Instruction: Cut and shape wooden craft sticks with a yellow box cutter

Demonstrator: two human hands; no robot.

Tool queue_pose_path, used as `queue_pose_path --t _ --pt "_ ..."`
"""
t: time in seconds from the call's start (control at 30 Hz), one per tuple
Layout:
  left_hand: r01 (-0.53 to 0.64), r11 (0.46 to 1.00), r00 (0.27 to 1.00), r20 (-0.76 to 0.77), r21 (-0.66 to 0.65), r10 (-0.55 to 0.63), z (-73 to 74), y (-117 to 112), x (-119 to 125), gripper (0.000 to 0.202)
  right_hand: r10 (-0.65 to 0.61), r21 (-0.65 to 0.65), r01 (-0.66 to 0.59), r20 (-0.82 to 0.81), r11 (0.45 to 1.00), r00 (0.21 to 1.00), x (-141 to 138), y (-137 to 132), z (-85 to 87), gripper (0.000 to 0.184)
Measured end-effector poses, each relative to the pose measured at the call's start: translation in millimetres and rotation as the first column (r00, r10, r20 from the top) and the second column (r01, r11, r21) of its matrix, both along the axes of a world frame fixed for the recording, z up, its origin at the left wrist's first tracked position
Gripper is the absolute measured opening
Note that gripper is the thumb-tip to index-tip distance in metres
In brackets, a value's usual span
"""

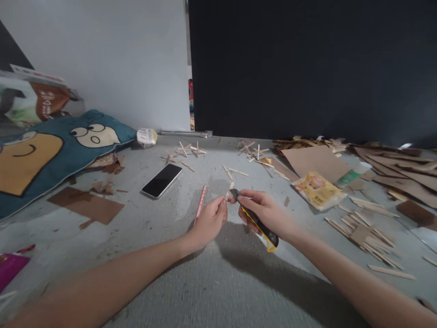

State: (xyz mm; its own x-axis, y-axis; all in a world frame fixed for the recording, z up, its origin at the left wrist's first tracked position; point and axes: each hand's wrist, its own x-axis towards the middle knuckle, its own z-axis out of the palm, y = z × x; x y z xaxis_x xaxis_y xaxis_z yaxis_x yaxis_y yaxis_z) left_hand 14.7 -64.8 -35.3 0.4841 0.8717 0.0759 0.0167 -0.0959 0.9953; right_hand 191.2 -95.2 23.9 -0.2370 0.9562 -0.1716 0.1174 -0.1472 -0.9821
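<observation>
My right hand (265,212) is closed around a black and yellow utility knife (259,224), its tip pointing up and left. My left hand (210,220) pinches a small wooden stick piece (228,196) right at the knife's tip. Both hands hover just above the grey floor (205,282) in the middle of the view. A pink pencil (200,202) lies on the floor just left of my left hand.
A black phone (161,180) lies to the left. A blue cartoon cushion (51,152) sits at far left, brown cardboard pieces (87,205) near it. Loose wooden sticks (362,234), cardboard sheets (316,161) and a yellow packet (317,189) lie to the right. A dark panel (307,68) stands behind.
</observation>
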Motion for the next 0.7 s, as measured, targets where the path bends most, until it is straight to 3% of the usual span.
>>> queue_pose_path --t 0.27,0.43,0.7 --pt "0.002 0.998 0.999 0.054 -0.064 0.001 1.3 0.2 0.9 0.042 -0.134 0.167 0.096 0.232 0.981 0.963 -3.2 4.1 -9.6 0.039" --pt "0.03 0.997 0.998 0.052 -0.075 -0.026 1.9 -0.7 -0.4 0.043 -0.194 0.23 0.137 0.246 0.963 0.95 -4.9 4.3 -11.8 0.039" --pt "0.057 0.997 0.998 -0.023 -0.048 -0.058 3.0 -1.4 -1.6 0.034 -0.171 0.238 0.116 0.224 0.964 0.96 -3.0 4.7 -16.8 0.044"
